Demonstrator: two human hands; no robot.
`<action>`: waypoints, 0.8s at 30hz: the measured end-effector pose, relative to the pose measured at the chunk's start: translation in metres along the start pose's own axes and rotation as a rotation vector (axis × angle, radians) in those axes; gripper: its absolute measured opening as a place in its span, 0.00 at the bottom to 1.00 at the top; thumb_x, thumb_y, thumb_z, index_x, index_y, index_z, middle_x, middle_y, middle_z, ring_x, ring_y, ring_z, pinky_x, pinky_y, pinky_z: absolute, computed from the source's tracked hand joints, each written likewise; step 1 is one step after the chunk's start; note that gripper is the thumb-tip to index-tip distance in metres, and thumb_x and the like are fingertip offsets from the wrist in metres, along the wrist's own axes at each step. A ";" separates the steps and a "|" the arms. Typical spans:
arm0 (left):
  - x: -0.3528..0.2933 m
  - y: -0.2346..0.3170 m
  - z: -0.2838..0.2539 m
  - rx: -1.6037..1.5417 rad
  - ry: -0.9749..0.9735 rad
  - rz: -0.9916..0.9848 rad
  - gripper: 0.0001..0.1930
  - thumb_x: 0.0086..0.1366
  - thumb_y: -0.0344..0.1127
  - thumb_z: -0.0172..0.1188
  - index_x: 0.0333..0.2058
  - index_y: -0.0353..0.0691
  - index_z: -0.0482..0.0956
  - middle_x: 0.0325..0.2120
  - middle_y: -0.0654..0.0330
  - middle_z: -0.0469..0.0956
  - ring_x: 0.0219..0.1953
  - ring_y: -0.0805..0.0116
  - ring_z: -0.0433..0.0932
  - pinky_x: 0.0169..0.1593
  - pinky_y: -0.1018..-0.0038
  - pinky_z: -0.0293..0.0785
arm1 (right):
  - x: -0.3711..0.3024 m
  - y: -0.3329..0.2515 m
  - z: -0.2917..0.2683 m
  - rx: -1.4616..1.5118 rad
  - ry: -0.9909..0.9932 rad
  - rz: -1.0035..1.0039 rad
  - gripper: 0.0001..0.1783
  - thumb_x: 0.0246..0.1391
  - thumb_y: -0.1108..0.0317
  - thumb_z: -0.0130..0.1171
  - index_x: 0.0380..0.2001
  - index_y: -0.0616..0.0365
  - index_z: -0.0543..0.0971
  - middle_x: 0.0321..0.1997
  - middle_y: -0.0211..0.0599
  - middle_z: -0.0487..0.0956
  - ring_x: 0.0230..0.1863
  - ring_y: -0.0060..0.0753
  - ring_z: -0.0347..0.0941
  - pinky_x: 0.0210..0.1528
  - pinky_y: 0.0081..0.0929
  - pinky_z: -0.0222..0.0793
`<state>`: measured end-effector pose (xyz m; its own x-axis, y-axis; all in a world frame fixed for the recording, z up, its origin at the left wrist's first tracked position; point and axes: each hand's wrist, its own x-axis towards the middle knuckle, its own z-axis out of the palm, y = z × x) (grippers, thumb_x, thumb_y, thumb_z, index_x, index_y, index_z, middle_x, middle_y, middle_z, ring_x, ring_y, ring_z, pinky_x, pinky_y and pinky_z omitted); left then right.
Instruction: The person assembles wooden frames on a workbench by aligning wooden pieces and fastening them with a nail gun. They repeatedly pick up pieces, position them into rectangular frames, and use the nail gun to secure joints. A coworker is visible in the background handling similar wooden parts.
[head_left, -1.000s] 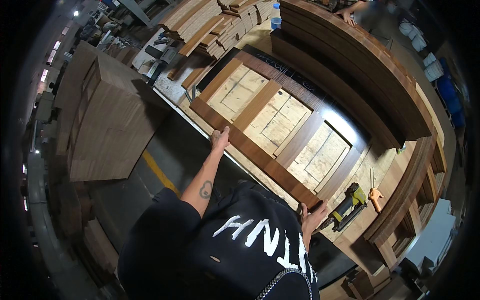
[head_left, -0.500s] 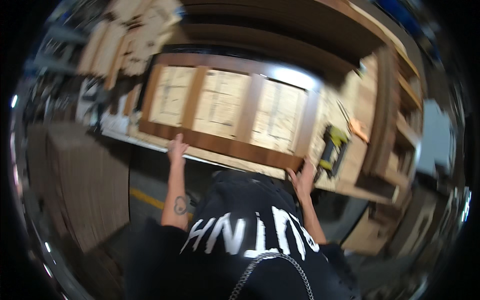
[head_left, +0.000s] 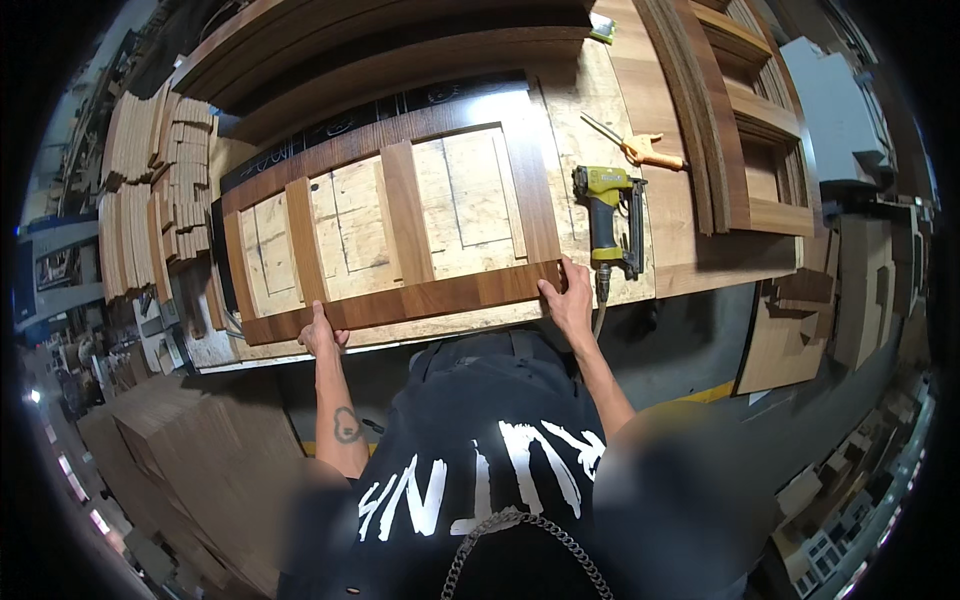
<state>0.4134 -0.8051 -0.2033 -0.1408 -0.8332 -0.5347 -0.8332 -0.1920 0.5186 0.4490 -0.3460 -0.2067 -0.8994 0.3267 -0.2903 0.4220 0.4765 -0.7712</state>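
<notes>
A brown wooden frame (head_left: 405,303) with three openings lies flat on the workbench, its long near rail toward me. My left hand (head_left: 322,332) grips that rail toward its left end, thumb up against the wood. At the rail's right corner, my right hand (head_left: 568,300) is closed around the edge, thumb and fingers apart on either side of the corner. Pale bench top with dark drawn lines shows through the openings. Along the frame's far side runs a black strip (head_left: 360,118) with white markings.
A yellow-green and black air stapler (head_left: 608,215) with a hose lies right of the frame, below an orange-handled tool (head_left: 640,148). Assembled brown frames (head_left: 715,130) are stacked at the right. Light wood strips (head_left: 135,230) pile up at the left. Large stacked panels (head_left: 190,440) stand lower left.
The view has turned, so the bench and frame now slope up to the right. Both hands stay on the near rail. Motion blur has cleared.
</notes>
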 end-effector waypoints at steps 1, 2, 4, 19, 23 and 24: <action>-0.002 0.001 0.001 -0.005 -0.013 -0.012 0.56 0.57 0.60 0.72 0.61 0.19 0.48 0.32 0.48 0.75 0.21 0.62 0.76 0.24 0.68 0.85 | 0.000 0.001 -0.001 0.022 -0.012 0.008 0.37 0.48 0.68 0.72 0.62 0.66 0.72 0.50 0.53 0.72 0.52 0.53 0.72 0.56 0.39 0.70; -0.004 0.001 0.005 -0.020 0.031 -0.003 0.54 0.56 0.56 0.75 0.60 0.20 0.49 0.33 0.49 0.74 0.21 0.63 0.75 0.23 0.68 0.84 | 0.001 0.009 0.003 -0.001 0.019 -0.046 0.36 0.48 0.69 0.71 0.61 0.65 0.73 0.49 0.52 0.73 0.50 0.52 0.73 0.55 0.39 0.71; 0.004 -0.005 0.005 -0.053 -0.057 0.012 0.55 0.55 0.54 0.76 0.60 0.20 0.48 0.33 0.50 0.74 0.21 0.63 0.74 0.23 0.68 0.84 | 0.003 0.008 0.000 0.008 0.013 -0.053 0.36 0.48 0.69 0.71 0.61 0.65 0.73 0.48 0.52 0.73 0.49 0.52 0.74 0.54 0.38 0.72; -0.005 -0.007 0.013 0.036 -0.112 0.043 0.39 0.54 0.52 0.77 0.51 0.23 0.73 0.50 0.44 0.72 0.35 0.56 0.80 0.25 0.68 0.85 | 0.021 0.028 -0.022 -0.001 -0.096 -0.072 0.27 0.56 0.59 0.68 0.57 0.60 0.80 0.50 0.46 0.80 0.53 0.46 0.78 0.56 0.34 0.72; -0.013 -0.005 0.013 0.016 -0.110 0.059 0.38 0.54 0.52 0.77 0.49 0.22 0.74 0.49 0.44 0.73 0.34 0.56 0.81 0.25 0.68 0.85 | 0.023 0.030 -0.026 0.049 -0.105 -0.052 0.24 0.55 0.64 0.67 0.55 0.56 0.81 0.51 0.43 0.81 0.52 0.45 0.79 0.55 0.33 0.73; -0.016 -0.005 0.012 0.011 -0.104 0.063 0.38 0.55 0.51 0.77 0.49 0.22 0.74 0.48 0.43 0.73 0.34 0.56 0.81 0.26 0.68 0.85 | 0.022 0.027 -0.027 0.040 -0.110 -0.038 0.24 0.55 0.64 0.67 0.55 0.56 0.82 0.51 0.43 0.82 0.51 0.44 0.79 0.55 0.32 0.73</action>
<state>0.4135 -0.7846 -0.2049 -0.2468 -0.7852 -0.5679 -0.8267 -0.1352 0.5461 0.4434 -0.3040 -0.2191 -0.9227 0.2166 -0.3190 0.3844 0.4536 -0.8041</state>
